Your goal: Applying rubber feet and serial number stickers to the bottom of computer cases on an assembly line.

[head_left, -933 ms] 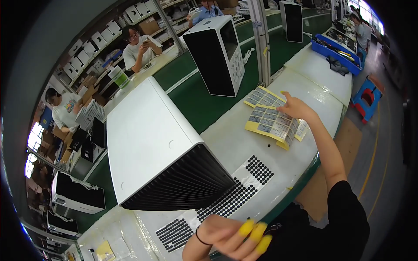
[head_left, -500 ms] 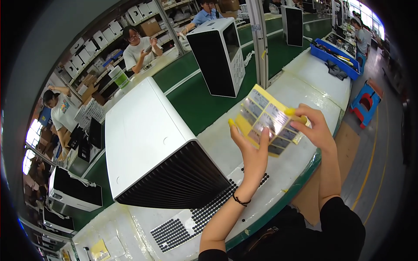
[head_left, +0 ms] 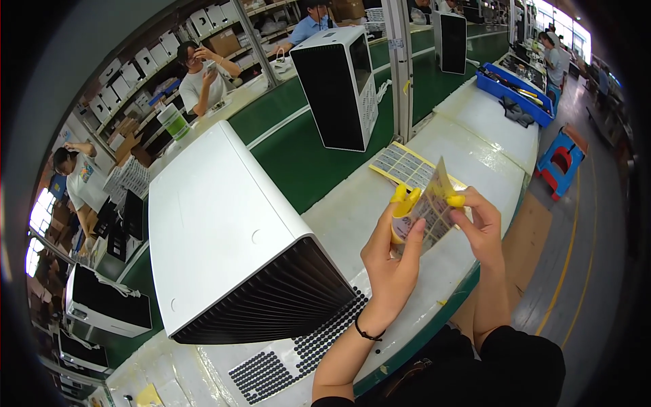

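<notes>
My left hand (head_left: 392, 268) and my right hand (head_left: 483, 229) hold a label sheet (head_left: 439, 203) between them, above the bench. The sheet is bent, with silvery labels on a yellow backing. Yellow finger covers sit on some of my fingertips. My left fingers and thumb grip its left part; my right thumb and finger pinch its right edge. Whether a single label is lifted, I cannot make out. Just beyond my hands, a second label sheet (head_left: 400, 161) lies flat on the bench. A large white computer case (head_left: 210, 210) with a black ribbed end lies to the left.
A sheet of round black pads (head_left: 263, 374) lies by the case's near end. Across the green conveyor (head_left: 281, 159) stands a black-and-white case (head_left: 332, 95), near a metal post (head_left: 400, 74). A blue tool tray (head_left: 515, 95) sits far right, above a stool (head_left: 563, 163). Co-workers stand beyond the conveyor.
The label sheet has turned from facing up to a steep, bent position, and my left hand has come nearer my right. The sheet lying on the bench now shows more. The view has shifted slightly.
</notes>
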The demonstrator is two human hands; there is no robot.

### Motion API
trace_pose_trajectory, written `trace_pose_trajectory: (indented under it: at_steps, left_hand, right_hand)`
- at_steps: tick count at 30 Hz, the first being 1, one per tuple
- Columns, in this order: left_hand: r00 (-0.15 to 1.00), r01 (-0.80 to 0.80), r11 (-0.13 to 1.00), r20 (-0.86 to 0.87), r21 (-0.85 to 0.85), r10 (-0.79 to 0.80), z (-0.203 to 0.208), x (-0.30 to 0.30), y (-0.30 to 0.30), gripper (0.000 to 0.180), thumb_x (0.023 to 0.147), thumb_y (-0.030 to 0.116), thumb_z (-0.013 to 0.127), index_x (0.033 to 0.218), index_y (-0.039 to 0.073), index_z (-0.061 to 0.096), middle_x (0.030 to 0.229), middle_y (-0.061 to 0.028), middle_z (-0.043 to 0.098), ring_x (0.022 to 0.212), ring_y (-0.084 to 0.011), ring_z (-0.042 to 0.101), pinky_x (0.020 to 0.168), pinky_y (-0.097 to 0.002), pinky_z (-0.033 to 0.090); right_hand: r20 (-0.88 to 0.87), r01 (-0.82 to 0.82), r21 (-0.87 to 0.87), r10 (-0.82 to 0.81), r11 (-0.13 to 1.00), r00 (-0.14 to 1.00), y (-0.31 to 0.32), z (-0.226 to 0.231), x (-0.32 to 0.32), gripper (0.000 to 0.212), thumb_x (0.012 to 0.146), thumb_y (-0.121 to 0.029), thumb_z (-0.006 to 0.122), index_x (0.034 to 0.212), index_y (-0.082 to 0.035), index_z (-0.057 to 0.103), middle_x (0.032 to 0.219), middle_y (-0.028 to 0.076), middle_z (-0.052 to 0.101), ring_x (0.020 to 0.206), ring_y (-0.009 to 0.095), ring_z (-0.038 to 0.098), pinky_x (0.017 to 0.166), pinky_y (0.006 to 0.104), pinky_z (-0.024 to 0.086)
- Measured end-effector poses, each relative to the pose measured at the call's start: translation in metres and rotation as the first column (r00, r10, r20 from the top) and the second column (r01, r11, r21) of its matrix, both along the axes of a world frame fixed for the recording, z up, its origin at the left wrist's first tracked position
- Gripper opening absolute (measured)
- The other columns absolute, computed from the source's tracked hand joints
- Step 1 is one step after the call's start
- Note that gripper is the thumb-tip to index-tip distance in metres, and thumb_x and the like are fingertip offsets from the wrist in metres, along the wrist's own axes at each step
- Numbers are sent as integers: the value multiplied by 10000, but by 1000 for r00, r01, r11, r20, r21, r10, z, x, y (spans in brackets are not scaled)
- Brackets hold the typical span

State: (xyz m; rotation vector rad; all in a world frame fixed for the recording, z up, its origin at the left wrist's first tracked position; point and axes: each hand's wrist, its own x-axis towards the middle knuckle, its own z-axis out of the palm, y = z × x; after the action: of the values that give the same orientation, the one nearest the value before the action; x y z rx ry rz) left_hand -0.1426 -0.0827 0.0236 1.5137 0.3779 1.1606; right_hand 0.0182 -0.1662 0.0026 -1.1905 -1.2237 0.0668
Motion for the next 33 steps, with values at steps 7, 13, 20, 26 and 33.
trace_pose_trajectory:
  at_steps: [7,13,20,26,33]
  left_hand:
    - [921,-344,732,60,589,384,-8,2,7,310,837,1,671,1132,-54,597,975,-192,677,691,-197,649,590,-240,493]
    - [881,-310,558,12,770,473,-7,-1,8,518,699,-55,650,1210,-19,572,1082,-153,656,868,-278,669,700,-309,542]
    - [927,-95,841,-261,533,270,3,-7,-3,511,772,-43,594,1271,10,499,1116,-137,586,906,-298,621,727,-314,516]
    - [995,89,996,-50,13,-88,3,-6,3,509,871,-30,500,1358,18,359,1202,-178,528,1107,-270,544,907,-324,445]
    - [994,99,989,-42,-109,-104,4,-10,8,440,893,-11,490,1317,11,375,1219,-160,518,1120,-223,530,932,-308,428]
  right_hand:
    - [116,183,190,-208,964,971,11,-2,-26,326,814,-51,671,1108,1,539,1048,102,548,1003,186,517,915,309,370]
    - [234,11,255,-73,967,970,15,17,-57,739,790,-300,768,1293,1,318,908,60,545,847,148,517,839,300,385]
    - [102,-4,200,-17,980,995,20,17,-59,548,837,-46,641,1279,17,323,898,56,547,877,137,522,837,293,400]
    - [133,27,184,-53,983,990,17,21,-60,215,829,34,604,1035,16,546,859,80,584,815,170,544,790,301,421]
    - [330,18,119,-56,993,942,20,31,-53,161,770,-45,720,882,10,620,885,114,604,806,240,586,718,311,466]
